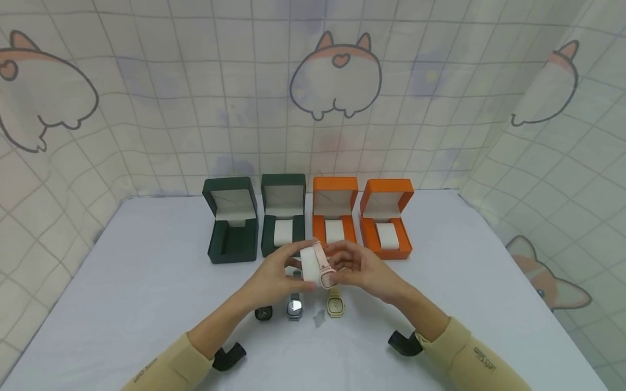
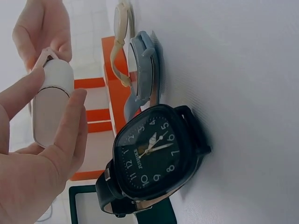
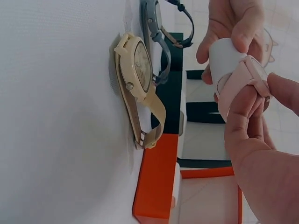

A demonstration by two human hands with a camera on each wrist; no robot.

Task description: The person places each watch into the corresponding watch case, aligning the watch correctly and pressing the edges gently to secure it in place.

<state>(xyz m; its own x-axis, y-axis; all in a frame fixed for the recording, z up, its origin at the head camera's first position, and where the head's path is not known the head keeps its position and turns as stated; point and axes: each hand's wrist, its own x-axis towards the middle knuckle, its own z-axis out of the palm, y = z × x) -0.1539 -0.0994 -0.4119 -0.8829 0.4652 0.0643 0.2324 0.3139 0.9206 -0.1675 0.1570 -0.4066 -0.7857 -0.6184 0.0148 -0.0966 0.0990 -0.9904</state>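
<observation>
Over the table, my left hand [image 1: 270, 278] grips a white watch pillow [image 1: 309, 266] between thumb and fingers. A pink watch [image 3: 236, 88] lies along the pillow, its strap partly around one end in the right wrist view. My right hand [image 1: 367, 270] pinches this watch by its case and strap. Below the hands, a black watch [image 2: 152, 151], a grey-blue watch [image 2: 144, 70] and a cream-yellow watch [image 3: 135, 70] lie in a row on the white cloth. Beside the yellow one is a small translucent piece [image 1: 319, 318].
Behind the hands stand open watch boxes: a left green box [image 1: 233, 258] without a pillow, another green box [image 1: 267, 239], an orange box [image 1: 319, 227] and a right orange box [image 1: 400, 251], these three holding white pillows. A patterned curtain [image 1: 235, 108] hangs behind the table.
</observation>
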